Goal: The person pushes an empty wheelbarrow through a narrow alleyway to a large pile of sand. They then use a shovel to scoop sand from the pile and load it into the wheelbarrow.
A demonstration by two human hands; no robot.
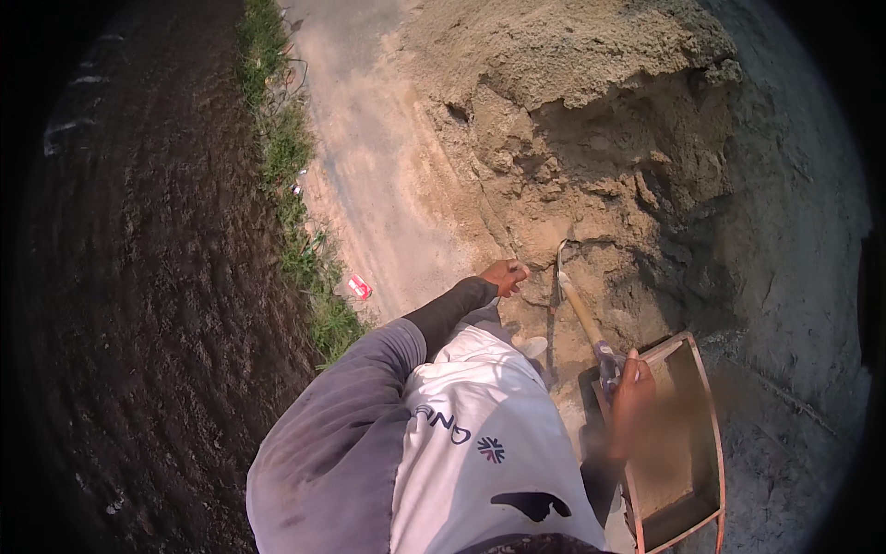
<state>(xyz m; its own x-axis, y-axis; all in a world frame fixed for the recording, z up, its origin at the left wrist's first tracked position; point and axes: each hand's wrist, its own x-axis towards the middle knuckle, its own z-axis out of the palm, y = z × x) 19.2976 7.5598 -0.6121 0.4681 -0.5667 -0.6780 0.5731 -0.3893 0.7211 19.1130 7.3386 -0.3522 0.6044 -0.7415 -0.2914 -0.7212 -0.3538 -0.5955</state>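
Note:
My right hand, partly blurred, is closed round the near end of a wooden-handled digging tool. The tool's shaft runs away from me to a thin, curved metal end at the face of the sand pile. Its blade is hard to make out. My left hand is held out in front of me, left of the tool and apart from it. Its fingers are curled in, and whether they hold anything is hidden. Just right of my body, beneath my right hand, stands a metal-rimmed box with a brownish inside.
The sand pile rises ahead, with a dug-out, dark hollow on its near side. A pale dirt path runs along its left. Beyond are a grass strip, a red and white packet and dark soil. Grey ground lies to the right.

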